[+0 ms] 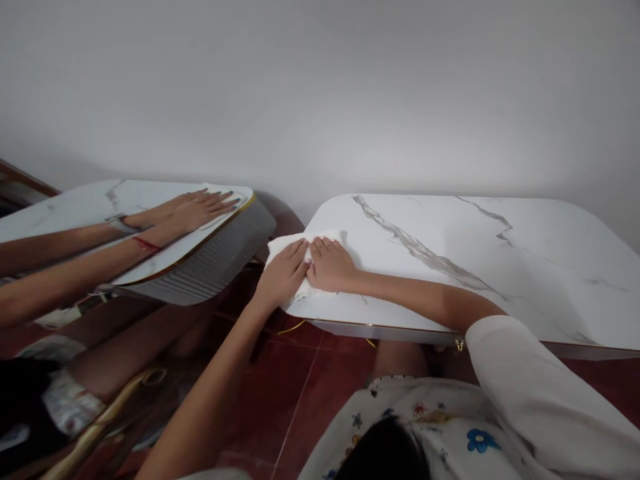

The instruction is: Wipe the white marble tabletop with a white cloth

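A white cloth (327, 235) lies at the rounded left end of a white marble-patterned table (430, 227), partly hanging over the edge. My left hand (286, 272) presses on it with the fingers stretched out and pointing away from me. Beside it, my right hand (330, 265) rests flat on the same cloth, its fingers out and nearly touching the left ones. Neither hand is wrapped around the cloth; the palms cover much of its middle.
To the left stands a second marble-patterned table (65, 217) with ribbed sides. A co-worker's hands (200, 208) lie flat near its right end, over a white cloth. A pale wall (320, 100) rises behind both tables. Red tile floor (295, 380) shows between them.
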Action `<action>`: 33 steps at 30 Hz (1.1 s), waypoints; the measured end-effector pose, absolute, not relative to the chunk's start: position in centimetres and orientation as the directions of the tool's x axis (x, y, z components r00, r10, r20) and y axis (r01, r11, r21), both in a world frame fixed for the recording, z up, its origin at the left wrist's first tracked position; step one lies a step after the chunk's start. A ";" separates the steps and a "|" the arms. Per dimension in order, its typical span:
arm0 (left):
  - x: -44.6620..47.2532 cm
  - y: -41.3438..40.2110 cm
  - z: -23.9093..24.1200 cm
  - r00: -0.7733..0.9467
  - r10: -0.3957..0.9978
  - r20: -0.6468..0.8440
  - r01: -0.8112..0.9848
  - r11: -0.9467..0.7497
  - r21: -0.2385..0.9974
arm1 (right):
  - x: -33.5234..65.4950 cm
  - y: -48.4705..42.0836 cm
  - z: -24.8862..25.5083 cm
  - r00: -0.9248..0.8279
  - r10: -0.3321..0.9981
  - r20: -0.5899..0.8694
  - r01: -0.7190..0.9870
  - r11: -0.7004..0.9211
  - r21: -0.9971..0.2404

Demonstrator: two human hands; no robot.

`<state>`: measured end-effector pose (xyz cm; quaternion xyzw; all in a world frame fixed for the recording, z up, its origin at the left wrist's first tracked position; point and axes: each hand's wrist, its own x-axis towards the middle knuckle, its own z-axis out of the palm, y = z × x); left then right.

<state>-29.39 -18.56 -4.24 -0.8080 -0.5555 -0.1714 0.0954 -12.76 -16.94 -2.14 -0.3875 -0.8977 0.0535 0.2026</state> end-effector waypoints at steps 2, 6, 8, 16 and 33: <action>-27.8 -21.9 -4.0 0.295 0.874 0.386 0.940 -0.337 0.046 | -11.3 -19.5 -1.9 -0.644 0.696 0.318 0.646 0.718 -0.261; -24.3 -25.4 -3.9 0.278 0.886 0.370 0.951 -0.307 0.021 | -7.8 -22.0 -1.8 -0.696 0.649 0.309 0.598 0.761 -0.253; -22.9 -25.2 -3.8 0.275 0.895 0.352 0.955 -0.295 0.005 | -6.4 -21.7 -1.8 -0.704 0.643 0.301 0.592 0.766 -0.251; -21.7 -14.8 -3.6 0.373 0.869 0.324 0.914 -0.404 0.032 | -5.1 -14.3 -1.8 -0.595 0.753 0.282 0.704 0.657 -0.270; -22.4 7.3 -4.2 0.534 0.777 0.333 0.814 -0.579 0.045 | -6.1 3.2 -2.1 -0.378 0.857 0.350 0.827 0.482 -0.289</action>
